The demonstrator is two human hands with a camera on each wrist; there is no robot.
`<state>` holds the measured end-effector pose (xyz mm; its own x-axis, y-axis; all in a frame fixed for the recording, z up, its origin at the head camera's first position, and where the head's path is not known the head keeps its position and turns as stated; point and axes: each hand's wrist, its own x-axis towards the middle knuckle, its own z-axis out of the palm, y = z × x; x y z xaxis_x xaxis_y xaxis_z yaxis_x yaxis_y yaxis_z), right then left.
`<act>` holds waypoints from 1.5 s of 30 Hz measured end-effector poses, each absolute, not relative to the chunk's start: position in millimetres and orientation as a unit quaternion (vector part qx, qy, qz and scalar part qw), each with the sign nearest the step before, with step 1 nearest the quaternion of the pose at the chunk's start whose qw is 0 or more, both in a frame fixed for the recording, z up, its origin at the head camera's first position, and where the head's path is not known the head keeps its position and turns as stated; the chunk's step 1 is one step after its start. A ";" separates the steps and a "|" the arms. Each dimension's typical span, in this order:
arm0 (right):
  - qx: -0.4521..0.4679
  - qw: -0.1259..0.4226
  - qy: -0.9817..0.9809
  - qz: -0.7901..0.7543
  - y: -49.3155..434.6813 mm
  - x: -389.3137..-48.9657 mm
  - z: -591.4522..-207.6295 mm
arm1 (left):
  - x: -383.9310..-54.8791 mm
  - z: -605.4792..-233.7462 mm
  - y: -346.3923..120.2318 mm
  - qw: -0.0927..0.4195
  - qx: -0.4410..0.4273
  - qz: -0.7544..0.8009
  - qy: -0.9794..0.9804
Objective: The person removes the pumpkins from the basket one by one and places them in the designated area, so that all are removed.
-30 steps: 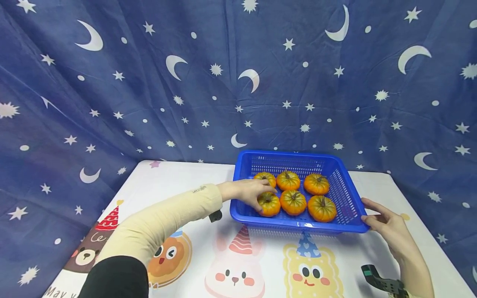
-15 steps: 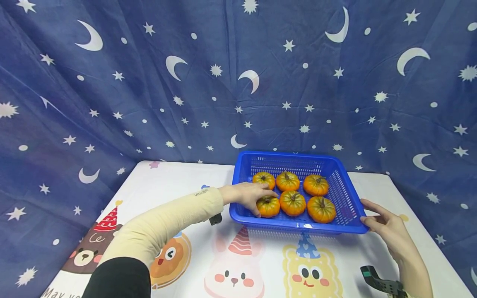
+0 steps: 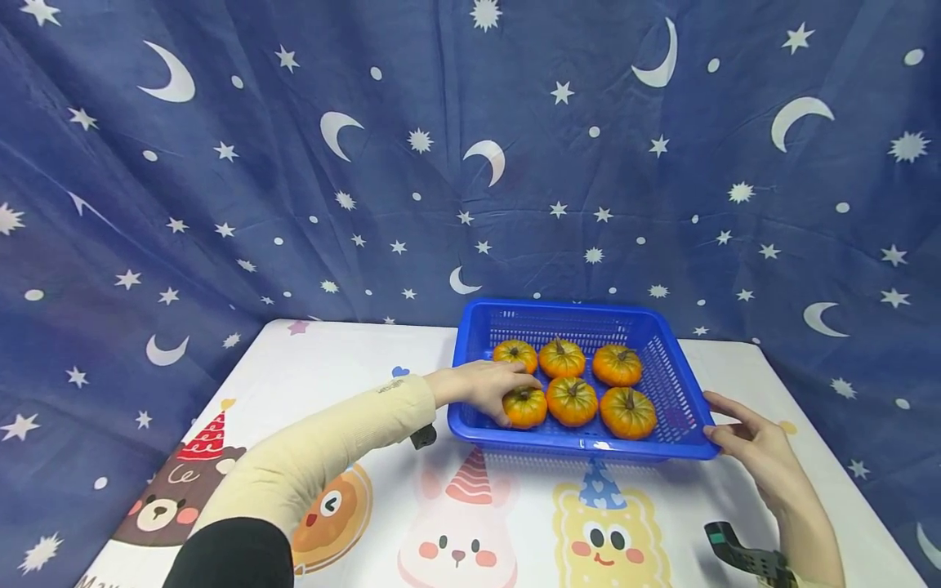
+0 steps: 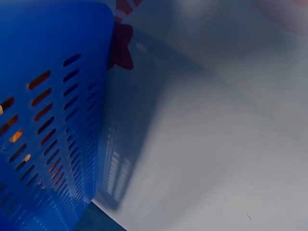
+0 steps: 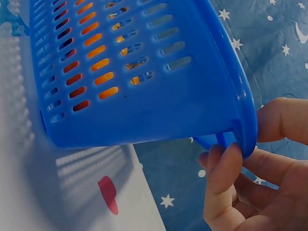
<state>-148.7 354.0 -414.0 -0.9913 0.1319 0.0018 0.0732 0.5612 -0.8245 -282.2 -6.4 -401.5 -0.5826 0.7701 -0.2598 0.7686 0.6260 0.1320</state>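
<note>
Several small orange pumpkins (image 3: 573, 402) sit in two rows inside a blue plastic basket (image 3: 688, 451). My left hand (image 3: 491, 387) reaches over the basket's left side and grips the front-left pumpkin (image 3: 526, 408), thumb at its near left and fingers across its top. Part of that pumpkin is hidden under the hand. At the opposite end, my right hand (image 3: 757, 445) holds the basket's rim near the front right corner. The right wrist view shows the right hand's fingers (image 5: 224, 175) below the rim (image 5: 245, 113) and its thumb side above. The left wrist view shows only the basket's slotted wall (image 4: 53, 110).
A white tablecloth (image 3: 353, 359) with cartoon animals in party hats covers the table. Behind it hangs a blue curtain (image 3: 412, 188) with moons and stars, close to the basket's far side. A dark wrist mount (image 3: 742, 555) sits under the right forearm.
The left hand has settled slightly lower around the front-left pumpkin, showing more of the pumpkin behind it. The head view has shifted a little. The right hand keeps its hold on the rim.
</note>
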 end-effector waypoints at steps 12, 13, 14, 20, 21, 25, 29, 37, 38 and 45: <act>-0.055 0.030 -0.884 0.464 351.3 -152.5 -410.8 | -285.6 -398.8 -10.0 0.131 0.437 0.015 0.890; -0.054 0.030 -0.883 0.465 351.7 -152.9 -410.9 | -285.8 -398.0 -10.3 0.132 0.435 0.018 0.890; -0.055 0.029 -0.883 0.466 351.8 -153.2 -410.9 | -285.9 -397.1 -10.6 0.133 0.434 0.021 0.891; -0.058 0.026 -0.886 0.459 349.2 -154.3 -410.6 | -287.8 -395.4 -14.4 0.114 0.444 0.050 0.887; -0.057 0.025 -0.886 0.459 348.8 -154.4 -410.3 | -288.1 -395.4 -15.0 0.108 0.446 0.055 0.887; -0.056 0.022 -0.888 0.456 347.7 -154.7 -409.6 | -287.6 -392.3 -17.0 0.089 0.448 0.075 0.886; -0.054 0.022 -0.887 0.458 347.7 -154.1 -409.9 | -284.7 -385.5 -19.3 0.069 0.449 0.096 0.886; -0.058 0.024 -0.884 0.463 349.1 -152.6 -411.6 | -276.6 -374.6 -24.7 0.033 0.435 0.136 0.889; -0.059 0.023 -0.884 0.463 348.9 -152.2 -411.9 | -275.1 -373.8 -25.2 0.029 0.432 0.137 0.891; -0.060 0.027 -0.879 0.472 352.5 -147.8 -413.7 | -264.6 -368.9 -28.0 0.005 0.423 0.164 0.891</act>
<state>-147.8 352.5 -413.7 -0.9914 0.1306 -0.0094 0.0801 0.5479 -0.8327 -264.6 -28.0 -368.9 -0.6420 0.7558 0.1292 0.7523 0.5884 0.2964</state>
